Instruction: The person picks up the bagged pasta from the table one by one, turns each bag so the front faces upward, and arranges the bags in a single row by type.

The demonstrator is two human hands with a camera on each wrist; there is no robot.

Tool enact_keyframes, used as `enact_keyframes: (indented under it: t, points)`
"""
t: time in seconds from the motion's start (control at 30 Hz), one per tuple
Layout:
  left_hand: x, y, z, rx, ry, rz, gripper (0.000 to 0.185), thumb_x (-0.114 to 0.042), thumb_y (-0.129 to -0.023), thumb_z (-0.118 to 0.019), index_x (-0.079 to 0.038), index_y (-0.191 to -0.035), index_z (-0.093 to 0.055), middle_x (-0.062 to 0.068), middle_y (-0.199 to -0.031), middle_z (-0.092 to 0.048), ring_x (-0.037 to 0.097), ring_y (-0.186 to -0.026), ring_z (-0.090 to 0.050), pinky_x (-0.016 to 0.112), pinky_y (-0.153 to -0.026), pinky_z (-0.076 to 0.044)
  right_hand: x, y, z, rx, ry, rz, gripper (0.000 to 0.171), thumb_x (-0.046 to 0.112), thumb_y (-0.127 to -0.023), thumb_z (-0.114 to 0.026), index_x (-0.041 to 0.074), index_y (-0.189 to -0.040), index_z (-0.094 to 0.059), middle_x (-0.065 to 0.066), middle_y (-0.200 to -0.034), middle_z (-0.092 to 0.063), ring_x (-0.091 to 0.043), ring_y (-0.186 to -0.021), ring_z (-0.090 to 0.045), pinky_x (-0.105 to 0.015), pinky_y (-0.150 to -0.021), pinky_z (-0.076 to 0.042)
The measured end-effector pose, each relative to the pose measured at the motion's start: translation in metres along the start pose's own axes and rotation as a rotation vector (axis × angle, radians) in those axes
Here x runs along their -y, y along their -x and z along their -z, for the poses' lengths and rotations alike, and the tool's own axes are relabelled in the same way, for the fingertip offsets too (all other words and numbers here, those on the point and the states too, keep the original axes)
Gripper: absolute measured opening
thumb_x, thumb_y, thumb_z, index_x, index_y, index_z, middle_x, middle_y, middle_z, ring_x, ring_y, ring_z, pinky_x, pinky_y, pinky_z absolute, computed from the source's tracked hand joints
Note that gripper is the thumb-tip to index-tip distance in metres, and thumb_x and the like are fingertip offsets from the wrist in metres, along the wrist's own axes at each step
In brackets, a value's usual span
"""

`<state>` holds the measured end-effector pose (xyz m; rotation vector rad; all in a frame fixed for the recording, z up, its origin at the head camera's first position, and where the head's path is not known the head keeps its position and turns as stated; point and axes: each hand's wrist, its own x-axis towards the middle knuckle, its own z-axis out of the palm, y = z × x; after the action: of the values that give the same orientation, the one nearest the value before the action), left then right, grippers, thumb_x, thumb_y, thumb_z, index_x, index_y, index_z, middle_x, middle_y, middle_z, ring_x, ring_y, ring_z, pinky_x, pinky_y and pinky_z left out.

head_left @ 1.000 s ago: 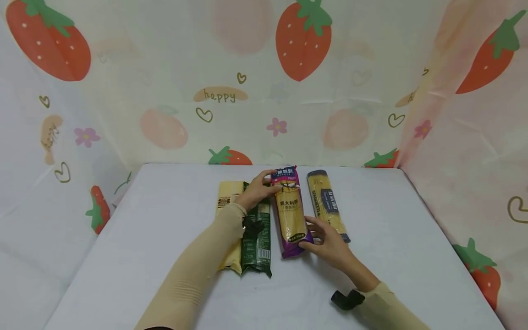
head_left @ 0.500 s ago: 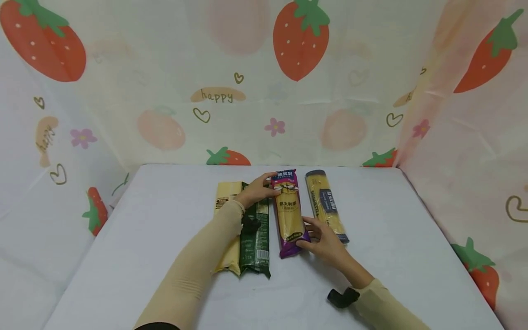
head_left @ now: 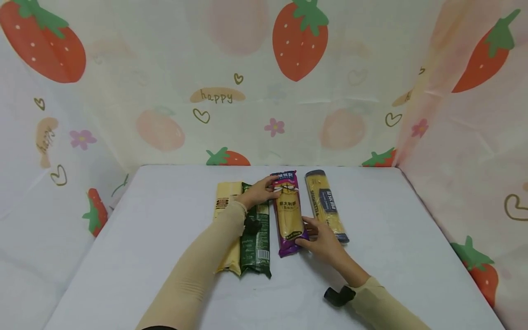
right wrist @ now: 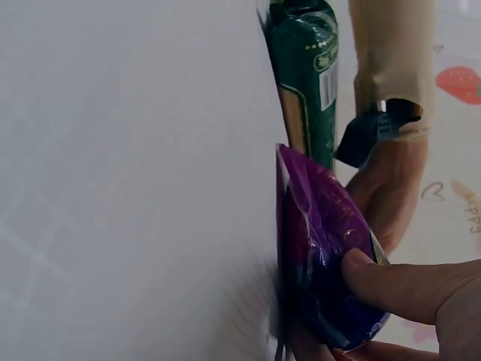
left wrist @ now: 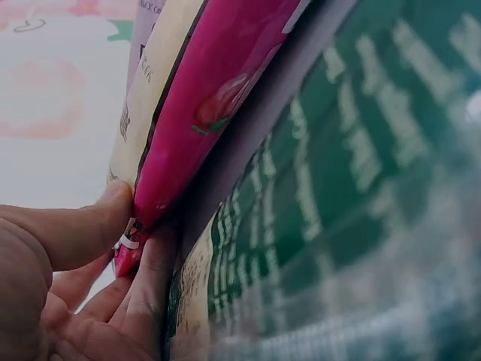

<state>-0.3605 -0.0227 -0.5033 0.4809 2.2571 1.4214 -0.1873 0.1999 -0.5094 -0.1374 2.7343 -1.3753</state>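
Note:
A purple-and-yellow pasta packet (head_left: 288, 208) lies between both hands in the head view, its top leaning slightly left. My left hand (head_left: 260, 191) pinches its upper left edge; in the left wrist view the thumb (left wrist: 90, 218) is on top and the fingers go underneath. At the lower right end my right hand (head_left: 326, 243) grips the packet, thumb on the purple wrapper (right wrist: 331, 248) in the right wrist view. Under the left wrist lies a green pasta packet (head_left: 255, 247), partly covered, with a cream-yellow packet (head_left: 228, 261) against its left side.
A spaghetti packet (head_left: 326, 201) with dark blue ends lies just right of the purple one, tilted. All rest on a white-covered table (head_left: 165, 197). A strawberry-print curtain (head_left: 255, 123) closes off the back and both sides. Black wrist cameras, such as the right one (head_left: 339, 296), stick out from the sleeves.
The purple packet's upper end has come down slightly toward the person, both hands keeping hold of it. The other packets stay where they were; the head view has shifted a little.

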Motion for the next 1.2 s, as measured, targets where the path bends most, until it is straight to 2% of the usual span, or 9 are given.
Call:
enact_keyframes:
  t: [0.3, 0.5, 0.7, 0.83, 0.97, 1.07, 1.2]
  points:
    - [-0.003, 0.003, -0.003, 0.016, 0.017, 0.009, 0.076, -0.006, -0.109, -0.062, -0.011, -0.173, -0.021, 0.021, -0.175, -0.027, 0.041, -0.155, -0.038, 0.054, -0.122, -0.041, 0.001, 0.001, 0.000, 0.003, 0.031, -0.035, 0.071, 0.012, -0.095, -0.084, -0.002, -0.157, -0.051, -0.023, -0.142, -0.066, -0.037, -0.121, -0.069, -0.052, -0.103, -0.057]
    - [-0.007, 0.004, -0.004, 0.020, -0.022, -0.008, 0.074, -0.008, -0.111, -0.060, -0.010, -0.173, -0.019, 0.024, -0.172, -0.030, 0.041, -0.156, -0.036, 0.054, -0.122, -0.040, 0.000, 0.002, 0.001, 0.001, 0.043, -0.012, 0.071, 0.011, -0.097, -0.083, -0.006, -0.157, -0.049, -0.024, -0.142, -0.065, -0.036, -0.119, -0.069, -0.051, -0.101, -0.058]
    - [-0.004, 0.001, -0.007, 0.010, -0.024, -0.007, 0.073, -0.010, -0.112, -0.059, -0.011, -0.173, -0.019, 0.024, -0.172, -0.031, 0.040, -0.156, -0.037, 0.053, -0.122, -0.041, 0.002, 0.003, 0.001, 0.001, 0.072, -0.036, 0.071, 0.013, -0.098, -0.081, -0.004, -0.158, -0.048, -0.025, -0.146, -0.063, -0.036, -0.121, -0.068, -0.051, -0.103, -0.057]
    - [-0.003, 0.001, -0.008, -0.033, 0.009, -0.009, 0.070, -0.007, -0.110, -0.062, -0.007, -0.169, -0.025, 0.026, -0.171, -0.031, 0.042, -0.154, -0.040, 0.053, -0.119, -0.044, 0.005, 0.006, 0.000, 0.008, 0.078, -0.039, 0.070, 0.012, -0.099, -0.080, -0.006, -0.158, -0.047, -0.026, -0.149, -0.060, -0.038, -0.123, -0.067, -0.052, -0.104, -0.056]
    - [-0.004, 0.004, -0.010, -0.089, -0.014, -0.009, 0.066, -0.008, -0.108, -0.066, -0.004, -0.165, -0.033, 0.028, -0.166, -0.037, 0.042, -0.151, -0.045, 0.053, -0.116, -0.047, 0.012, 0.012, 0.002, 0.025, 0.125, -0.034, 0.073, 0.017, -0.099, -0.081, -0.007, -0.158, -0.046, -0.026, -0.150, -0.057, -0.040, -0.127, -0.065, -0.054, -0.106, -0.055]
    - [-0.005, 0.006, -0.011, -0.104, -0.061, -0.007, 0.062, -0.011, -0.108, -0.067, -0.004, -0.163, -0.039, 0.027, -0.162, -0.045, 0.039, -0.149, -0.048, 0.052, -0.115, -0.048, 0.019, 0.018, 0.002, 0.029, 0.175, -0.028, 0.076, 0.023, -0.097, -0.083, -0.004, -0.158, -0.048, -0.025, -0.153, -0.054, -0.043, -0.138, -0.056, -0.058, -0.113, -0.049]
    - [-0.006, 0.013, -0.011, -0.088, -0.124, -0.032, 0.054, -0.012, -0.109, -0.066, -0.001, -0.158, -0.048, 0.024, -0.157, -0.054, 0.036, -0.146, -0.052, 0.048, -0.117, -0.048, 0.025, 0.023, 0.001, 0.012, 0.197, -0.011, 0.074, 0.027, -0.097, -0.083, 0.001, -0.158, -0.051, -0.023, -0.161, -0.048, -0.045, -0.151, -0.042, -0.063, -0.120, -0.038]
